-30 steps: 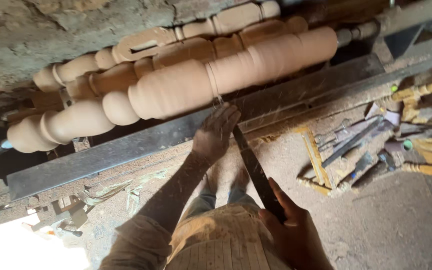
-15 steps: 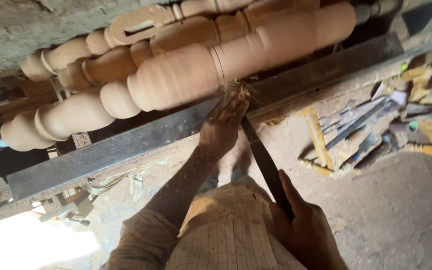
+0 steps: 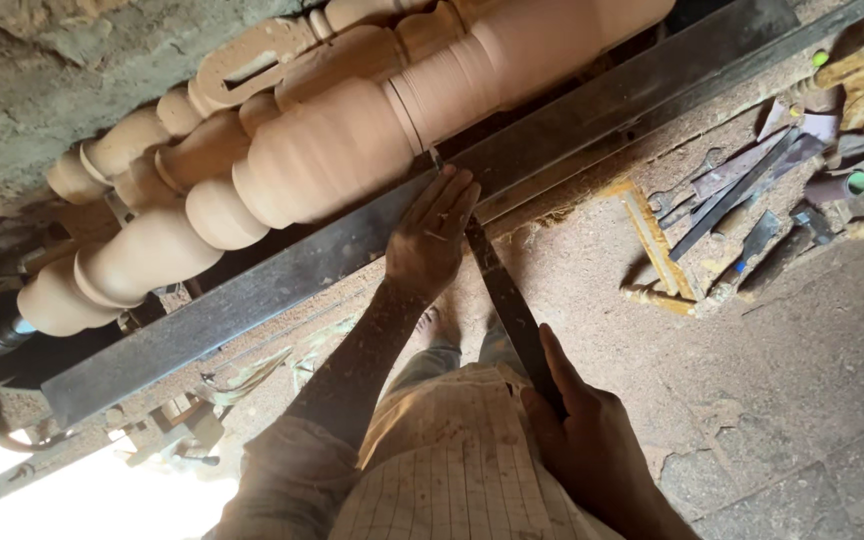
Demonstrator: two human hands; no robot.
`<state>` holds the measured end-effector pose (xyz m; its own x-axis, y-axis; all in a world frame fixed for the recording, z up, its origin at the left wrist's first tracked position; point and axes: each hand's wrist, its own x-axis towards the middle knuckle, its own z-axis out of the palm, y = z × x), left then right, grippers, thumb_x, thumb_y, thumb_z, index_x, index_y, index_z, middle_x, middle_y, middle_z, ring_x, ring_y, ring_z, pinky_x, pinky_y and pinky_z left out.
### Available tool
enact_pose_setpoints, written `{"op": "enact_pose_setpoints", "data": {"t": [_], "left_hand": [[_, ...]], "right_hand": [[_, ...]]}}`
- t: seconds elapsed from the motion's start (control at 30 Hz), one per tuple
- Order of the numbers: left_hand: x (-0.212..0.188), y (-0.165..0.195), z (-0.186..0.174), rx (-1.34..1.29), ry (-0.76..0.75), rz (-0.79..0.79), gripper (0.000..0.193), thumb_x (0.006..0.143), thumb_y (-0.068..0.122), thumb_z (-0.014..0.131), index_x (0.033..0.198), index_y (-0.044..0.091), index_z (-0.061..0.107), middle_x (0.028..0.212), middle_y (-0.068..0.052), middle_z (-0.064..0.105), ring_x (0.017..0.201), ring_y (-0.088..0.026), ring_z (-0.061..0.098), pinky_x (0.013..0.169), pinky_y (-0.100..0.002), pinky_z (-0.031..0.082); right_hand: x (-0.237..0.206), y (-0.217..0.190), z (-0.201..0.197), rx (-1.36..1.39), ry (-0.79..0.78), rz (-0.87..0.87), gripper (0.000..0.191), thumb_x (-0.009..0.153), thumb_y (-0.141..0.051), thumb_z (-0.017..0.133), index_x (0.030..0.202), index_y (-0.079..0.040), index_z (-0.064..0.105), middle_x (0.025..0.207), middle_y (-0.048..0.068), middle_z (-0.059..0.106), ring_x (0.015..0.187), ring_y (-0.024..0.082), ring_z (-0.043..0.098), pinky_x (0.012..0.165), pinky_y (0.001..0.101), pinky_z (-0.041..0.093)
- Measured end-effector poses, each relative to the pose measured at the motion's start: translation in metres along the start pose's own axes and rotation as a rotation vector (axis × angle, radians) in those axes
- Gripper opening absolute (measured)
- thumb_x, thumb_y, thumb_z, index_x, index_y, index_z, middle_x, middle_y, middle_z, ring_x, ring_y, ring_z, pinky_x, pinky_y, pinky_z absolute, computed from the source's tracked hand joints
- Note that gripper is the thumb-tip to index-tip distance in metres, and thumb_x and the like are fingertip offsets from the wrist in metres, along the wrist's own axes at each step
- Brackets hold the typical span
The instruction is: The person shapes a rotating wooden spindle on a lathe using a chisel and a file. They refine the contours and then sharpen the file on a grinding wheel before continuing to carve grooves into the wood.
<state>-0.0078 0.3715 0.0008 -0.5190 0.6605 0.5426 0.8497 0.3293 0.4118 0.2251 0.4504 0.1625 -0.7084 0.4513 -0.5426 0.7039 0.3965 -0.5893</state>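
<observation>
Chisel (image 3: 497,285) is staying pressed to the turned wooden baluster (image 3: 352,150) at 12 o'clock; left hand (image 3: 432,235) is pinning its blade on the steel rest bar (image 3: 282,275), right hand (image 3: 577,425) clenching the handle (view has crept closer).

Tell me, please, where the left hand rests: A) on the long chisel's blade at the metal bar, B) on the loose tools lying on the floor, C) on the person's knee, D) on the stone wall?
A: the left hand lies over the chisel where it crosses the bar, while the right hand grips its rear end.
</observation>
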Motion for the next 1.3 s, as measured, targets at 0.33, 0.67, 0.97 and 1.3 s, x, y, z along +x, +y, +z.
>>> {"op": "enact_pose_setpoints", "data": {"t": [0.33,0.67,0.97,1.3], "left_hand": [[0.010,0.009,-0.011,-0.038,0.012,-0.077,0.037,0.095,-0.005,0.061,0.130,0.005,0.068,0.137,-0.012,0.067,0.136,-0.029,0.060,0.114,-0.041,0.054],[0.004,-0.003,0.023,0.003,0.090,-0.109,0.018,0.107,0.002,0.068,0.123,0.011,0.071,0.132,-0.009,0.071,0.133,-0.026,0.066,0.109,-0.036,0.058],[0.009,0.009,-0.005,-0.006,0.014,-0.096,0.036,0.093,-0.007,0.058,0.124,0.006,0.071,0.132,-0.013,0.071,0.131,-0.031,0.065,0.112,-0.043,0.055],[0.008,0.003,0.004,0.035,0.033,-0.089,0.031,0.099,-0.003,0.059,0.126,0.007,0.071,0.133,-0.011,0.070,0.131,-0.028,0.065,0.111,-0.041,0.055]], "right_hand": [[0.013,-0.015,-0.022,-0.093,-0.088,0.211,0.081,0.085,-0.031,0.069,0.160,-0.029,0.039,0.057,0.019,0.072,0.051,0.031,0.077,0.054,0.0422,0.060],[0.026,-0.024,-0.058,-0.143,-0.148,0.120,0.085,0.083,-0.029,0.071,0.161,-0.029,0.037,0.067,0.014,0.076,0.051,0.026,0.073,0.056,0.0405,0.059],[0.025,-0.014,-0.065,-0.140,-0.139,0.060,0.081,0.086,-0.030,0.071,0.161,-0.029,0.040,0.061,0.018,0.073,0.049,0.026,0.070,0.057,0.0408,0.056],[0.022,-0.016,-0.048,-0.103,-0.135,0.135,0.083,0.084,-0.031,0.068,0.161,-0.028,0.039,0.063,0.020,0.074,0.054,0.029,0.076,0.059,0.0416,0.059]]}}
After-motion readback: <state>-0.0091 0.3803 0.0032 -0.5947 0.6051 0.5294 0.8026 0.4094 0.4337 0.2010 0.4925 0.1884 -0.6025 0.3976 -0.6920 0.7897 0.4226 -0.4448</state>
